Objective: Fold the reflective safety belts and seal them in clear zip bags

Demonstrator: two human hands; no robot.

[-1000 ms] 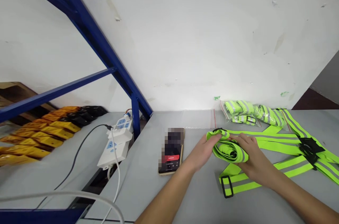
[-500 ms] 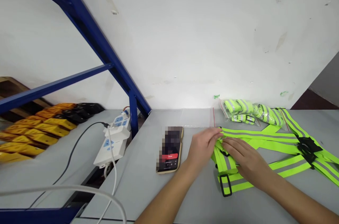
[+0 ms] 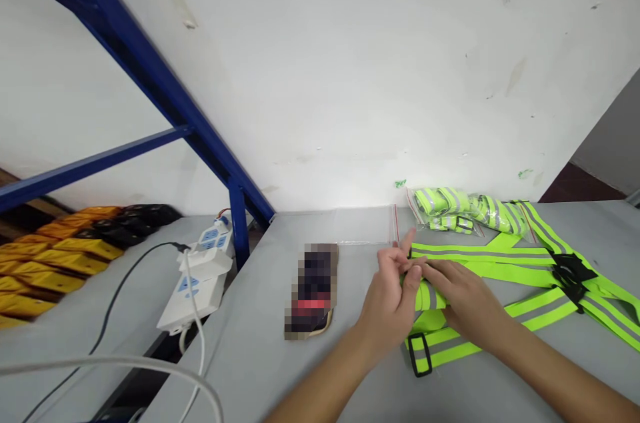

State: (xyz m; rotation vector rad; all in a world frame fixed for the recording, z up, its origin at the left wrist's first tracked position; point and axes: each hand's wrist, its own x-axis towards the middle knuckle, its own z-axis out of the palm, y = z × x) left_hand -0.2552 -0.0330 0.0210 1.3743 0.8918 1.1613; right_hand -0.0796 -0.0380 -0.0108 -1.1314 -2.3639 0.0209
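A neon yellow-green reflective harness [image 3: 537, 309] with grey stripes lies spread over the grey table, its straps meeting at a black joining piece [image 3: 573, 276]. Its left end is bunched under my hands. My left hand [image 3: 393, 293] is closed at that end, thumb and fingers pinching the strap folds. From the other side my right hand [image 3: 465, 299] closes on the same folds, its fingertips meeting the left ones. Just below sits a black rectangular buckle [image 3: 420, 355] on a lower strap. The exact part between the fingertips is hidden.
Bagged reflective straps [image 3: 445, 206] lie against the wall. A flat clear zip bag [image 3: 363, 226] and a phone [image 3: 313, 289] are to the left. Beyond the blue rack post [image 3: 239, 223] are a white power strip [image 3: 197, 283], cables and rows of yellow packs [image 3: 75, 256].
My left hand has turned and curled its fingers, with the thumb now showing against the strap. My right hand stays on the folds. The whole view has shifted slightly.
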